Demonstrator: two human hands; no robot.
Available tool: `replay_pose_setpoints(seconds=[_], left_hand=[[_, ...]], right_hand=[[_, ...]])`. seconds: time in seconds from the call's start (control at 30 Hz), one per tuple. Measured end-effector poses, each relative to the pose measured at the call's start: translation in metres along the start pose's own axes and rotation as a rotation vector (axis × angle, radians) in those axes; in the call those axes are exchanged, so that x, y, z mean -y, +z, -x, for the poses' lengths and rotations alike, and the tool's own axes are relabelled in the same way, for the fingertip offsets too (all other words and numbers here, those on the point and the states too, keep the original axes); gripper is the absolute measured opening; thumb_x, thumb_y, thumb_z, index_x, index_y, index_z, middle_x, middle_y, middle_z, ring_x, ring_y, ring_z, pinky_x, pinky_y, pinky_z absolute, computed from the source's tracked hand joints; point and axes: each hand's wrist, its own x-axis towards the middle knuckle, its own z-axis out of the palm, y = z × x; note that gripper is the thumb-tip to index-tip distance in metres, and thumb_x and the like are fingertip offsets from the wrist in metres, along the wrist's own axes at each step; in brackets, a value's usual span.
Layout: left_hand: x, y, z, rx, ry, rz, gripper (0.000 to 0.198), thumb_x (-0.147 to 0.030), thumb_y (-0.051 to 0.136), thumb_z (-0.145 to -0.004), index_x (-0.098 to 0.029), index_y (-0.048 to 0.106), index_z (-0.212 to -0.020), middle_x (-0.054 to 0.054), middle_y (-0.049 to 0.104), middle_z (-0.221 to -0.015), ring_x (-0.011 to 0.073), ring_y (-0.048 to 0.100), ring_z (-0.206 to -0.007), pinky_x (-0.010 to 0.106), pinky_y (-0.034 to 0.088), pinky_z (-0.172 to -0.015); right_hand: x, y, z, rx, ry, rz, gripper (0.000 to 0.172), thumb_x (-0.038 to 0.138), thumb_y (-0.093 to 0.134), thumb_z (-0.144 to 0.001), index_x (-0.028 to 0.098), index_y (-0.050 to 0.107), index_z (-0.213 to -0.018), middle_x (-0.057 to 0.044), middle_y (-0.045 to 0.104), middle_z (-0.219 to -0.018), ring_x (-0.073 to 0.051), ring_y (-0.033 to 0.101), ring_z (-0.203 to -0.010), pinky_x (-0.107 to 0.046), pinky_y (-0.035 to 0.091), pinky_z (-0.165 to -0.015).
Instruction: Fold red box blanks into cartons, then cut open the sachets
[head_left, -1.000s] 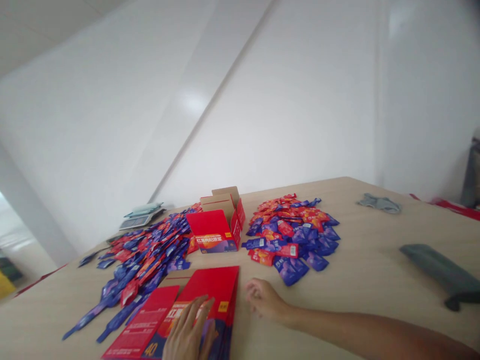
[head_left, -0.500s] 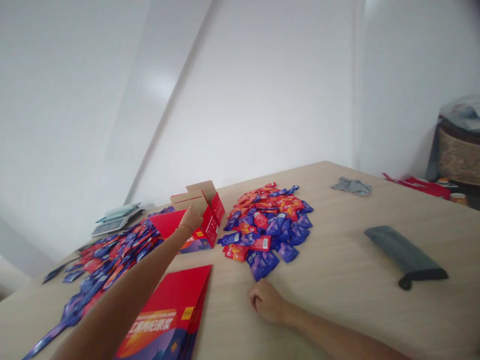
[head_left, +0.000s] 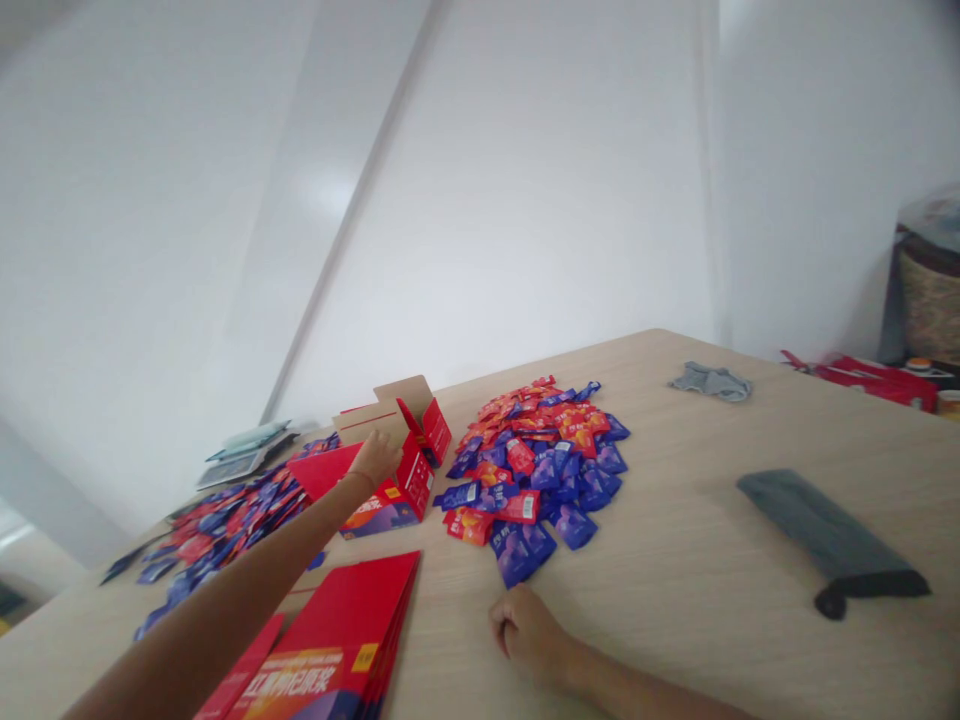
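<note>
My left hand (head_left: 379, 457) reaches out to an open red cardboard box (head_left: 409, 487) and grips its upper edge, with the fingertips partly hidden. The box's flaps stand up or spread outward. Closed in a fist, my right hand (head_left: 529, 637) rests on the table. Just beyond it lies a pile of red and purple sachets (head_left: 536, 455). Below my left forearm is a stack of flat red printed cartons (head_left: 352, 620).
A second heap of sachets (head_left: 247, 510) spreads at the left, near some flat packs (head_left: 251, 440). On the right lie a grey pouch-like item (head_left: 825, 530) and a crumpled grey cloth (head_left: 709, 380). A white wall (head_left: 525, 200) stands behind the table.
My left hand and the red box have shifted slightly toward me and left. The view has tilted a little. My right fist stays in nearly the same place.
</note>
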Motion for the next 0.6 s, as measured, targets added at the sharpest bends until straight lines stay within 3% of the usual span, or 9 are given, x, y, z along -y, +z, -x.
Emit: replay_pose_setpoints(seconds=[0.1, 0.2, 0.33, 0.4, 0.5, 0.6], left_hand=[[-0.002, -0.003, -0.017, -0.011, 0.019, -0.037, 0.029, -0.019, 0.056, -0.098, -0.012, 0.073, -0.121, 0.024, 0.071, -0.125, 0.0413, 0.055, -0.126, 0.060, 0.034, -0.109], [0.009, -0.004, -0.050, -0.029, 0.036, -0.052, 0.036, -0.013, 0.051, -0.099, -0.016, 0.069, -0.130, 0.020, 0.066, -0.138, 0.0385, 0.050, -0.135, 0.057, 0.032, -0.114], [0.036, 0.008, -0.102, -0.011, 0.002, -0.062, 0.032, -0.011, 0.056, -0.099, -0.017, 0.070, -0.128, 0.017, 0.067, -0.139, 0.0365, 0.046, -0.144, 0.059, 0.028, -0.121], [0.045, 0.020, -0.122, 0.021, -0.019, -0.059, 0.025, -0.021, 0.062, -0.102, -0.016, 0.070, -0.125, 0.014, 0.067, -0.137, 0.0335, 0.052, -0.140, 0.059, 0.035, -0.119], [0.051, 0.037, -0.140, 0.072, -0.056, -0.039, 0.034, -0.036, 0.069, -0.101, -0.017, 0.066, -0.129, 0.011, 0.065, -0.137, 0.0296, 0.063, -0.127, 0.056, 0.051, -0.109], [0.052, 0.045, -0.148, 0.101, -0.083, 0.008, 0.037, -0.037, 0.069, -0.102, -0.017, 0.064, -0.132, 0.011, 0.066, -0.133, 0.0264, 0.068, -0.115, 0.049, 0.060, -0.097]], right_hand=[[0.003, 0.002, 0.002, -0.049, 0.046, 0.007, 0.014, 0.020, 0.045, -0.055, 0.024, 0.040, -0.043, -0.001, 0.053, -0.050, -0.020, 0.063, -0.068, -0.032, 0.047, -0.083], [0.004, 0.004, 0.000, -0.056, 0.110, 0.038, 0.019, 0.018, 0.046, -0.056, 0.024, 0.036, -0.041, -0.002, 0.053, -0.051, -0.020, 0.063, -0.073, -0.030, 0.046, -0.086], [-0.004, 0.006, -0.010, 0.078, 0.116, 0.048, 0.019, 0.020, 0.047, -0.056, 0.024, 0.039, -0.040, 0.001, 0.039, -0.040, -0.018, 0.053, -0.058, -0.027, 0.045, -0.072], [-0.009, 0.008, -0.016, 0.140, 0.127, 0.037, 0.017, 0.021, 0.049, -0.058, 0.025, 0.044, -0.043, 0.002, 0.039, -0.038, -0.018, 0.051, -0.056, -0.027, 0.043, -0.066], [-0.014, 0.008, -0.020, 0.146, 0.175, 0.032, 0.018, 0.019, 0.052, -0.061, 0.025, 0.050, -0.045, 0.002, 0.048, -0.042, -0.018, 0.057, -0.059, -0.027, 0.043, -0.065], [-0.013, 0.005, -0.020, 0.167, 0.214, 0.029, 0.019, 0.017, 0.055, -0.064, 0.025, 0.057, -0.048, 0.002, 0.058, -0.048, -0.020, 0.062, -0.065, -0.028, 0.044, -0.067]])
